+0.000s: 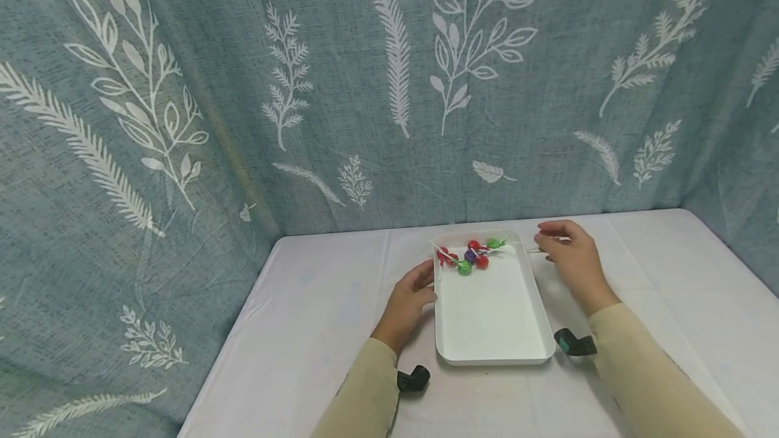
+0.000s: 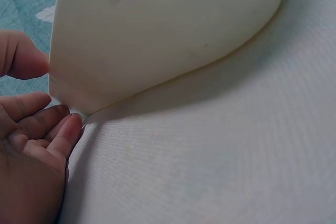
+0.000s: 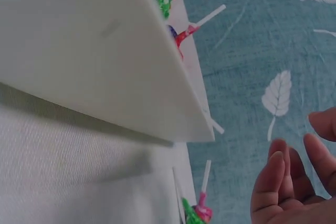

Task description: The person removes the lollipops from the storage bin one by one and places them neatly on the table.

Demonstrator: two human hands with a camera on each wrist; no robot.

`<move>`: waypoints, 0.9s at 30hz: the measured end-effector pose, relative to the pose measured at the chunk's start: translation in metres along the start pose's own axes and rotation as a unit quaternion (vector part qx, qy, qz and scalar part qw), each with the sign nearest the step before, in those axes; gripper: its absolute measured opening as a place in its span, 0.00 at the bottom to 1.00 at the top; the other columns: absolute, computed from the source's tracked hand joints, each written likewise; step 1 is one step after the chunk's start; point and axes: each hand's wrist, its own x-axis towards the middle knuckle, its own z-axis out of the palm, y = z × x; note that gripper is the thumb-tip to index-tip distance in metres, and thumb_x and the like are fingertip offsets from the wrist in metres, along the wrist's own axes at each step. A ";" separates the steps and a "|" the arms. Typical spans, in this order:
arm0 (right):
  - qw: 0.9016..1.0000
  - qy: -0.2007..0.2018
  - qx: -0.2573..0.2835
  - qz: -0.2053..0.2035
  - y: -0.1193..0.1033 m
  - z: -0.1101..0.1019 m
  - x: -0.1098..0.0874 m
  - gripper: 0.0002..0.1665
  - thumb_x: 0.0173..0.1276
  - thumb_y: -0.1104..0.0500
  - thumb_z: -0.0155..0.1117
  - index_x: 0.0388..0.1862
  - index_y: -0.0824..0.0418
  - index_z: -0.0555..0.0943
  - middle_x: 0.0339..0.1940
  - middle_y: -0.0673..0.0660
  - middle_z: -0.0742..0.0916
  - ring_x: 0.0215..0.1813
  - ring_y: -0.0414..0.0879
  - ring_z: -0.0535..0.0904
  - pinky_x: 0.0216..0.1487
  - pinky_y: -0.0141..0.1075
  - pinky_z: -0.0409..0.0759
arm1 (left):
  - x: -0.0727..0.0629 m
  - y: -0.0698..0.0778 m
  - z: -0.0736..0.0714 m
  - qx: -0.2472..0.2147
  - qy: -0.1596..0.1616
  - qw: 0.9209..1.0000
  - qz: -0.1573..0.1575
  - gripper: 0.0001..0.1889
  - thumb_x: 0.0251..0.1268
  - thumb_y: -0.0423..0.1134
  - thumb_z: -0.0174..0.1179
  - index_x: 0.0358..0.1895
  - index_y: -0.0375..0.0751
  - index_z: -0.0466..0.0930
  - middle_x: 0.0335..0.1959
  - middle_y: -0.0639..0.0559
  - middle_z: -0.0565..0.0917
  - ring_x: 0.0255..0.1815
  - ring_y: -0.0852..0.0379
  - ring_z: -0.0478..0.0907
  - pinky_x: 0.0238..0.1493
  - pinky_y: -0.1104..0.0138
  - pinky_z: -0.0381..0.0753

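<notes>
A shallow white tray [image 1: 495, 320] lies on the table with several wrapped lollipops [image 1: 464, 267] in its far end, red, green and purple. My left hand [image 1: 406, 301] rests against the tray's left wall. Its thumb and fingertips touch the outer side. Beyond the tray's right wall, my right hand [image 1: 572, 253] hovers with loosely bent fingers and a gap between thumb and fingers. A white stick [image 1: 535, 251] shows close to its fingertips. In the right wrist view, green and pink lollipops [image 3: 198, 212] lie outside the tray, near that hand; the head view mostly hides them.
A white cloth covers the table [image 1: 328, 316]. Behind it and along both sides hangs a blue-green curtain [image 1: 389, 154] with white leaf prints. Black wrist cameras [image 1: 414, 378] sit on both sleeves, close to the tray's near part.
</notes>
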 end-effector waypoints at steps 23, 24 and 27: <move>0.999 -0.036 0.011 -0.018 -0.024 0.016 0.000 0.25 0.84 0.54 0.63 0.69 0.69 0.78 0.63 0.65 0.83 0.53 0.51 0.82 0.48 0.31 0.83 | 0.002 -0.003 0.001 -0.006 0.001 1.000 0.004 0.38 0.64 0.28 0.59 0.82 0.37 0.70 0.76 0.42 0.77 0.77 0.43 0.73 0.77 0.44 0.69; 0.999 -0.037 0.011 -0.017 -0.024 0.018 0.000 0.25 0.84 0.54 0.63 0.69 0.69 0.78 0.63 0.65 0.83 0.53 0.51 0.82 0.48 0.31 0.82 | 0.002 -0.002 0.001 -0.006 0.001 1.000 0.005 0.38 0.64 0.28 0.59 0.82 0.37 0.70 0.76 0.42 0.77 0.76 0.43 0.74 0.77 0.44 0.69; 0.999 -0.044 0.009 -0.016 -0.026 0.022 0.000 0.25 0.84 0.54 0.63 0.69 0.69 0.78 0.63 0.65 0.83 0.53 0.51 0.82 0.49 0.32 0.82 | 0.002 -0.002 0.001 -0.006 0.002 1.000 0.004 0.38 0.64 0.28 0.59 0.82 0.37 0.70 0.76 0.43 0.78 0.76 0.43 0.74 0.77 0.44 0.69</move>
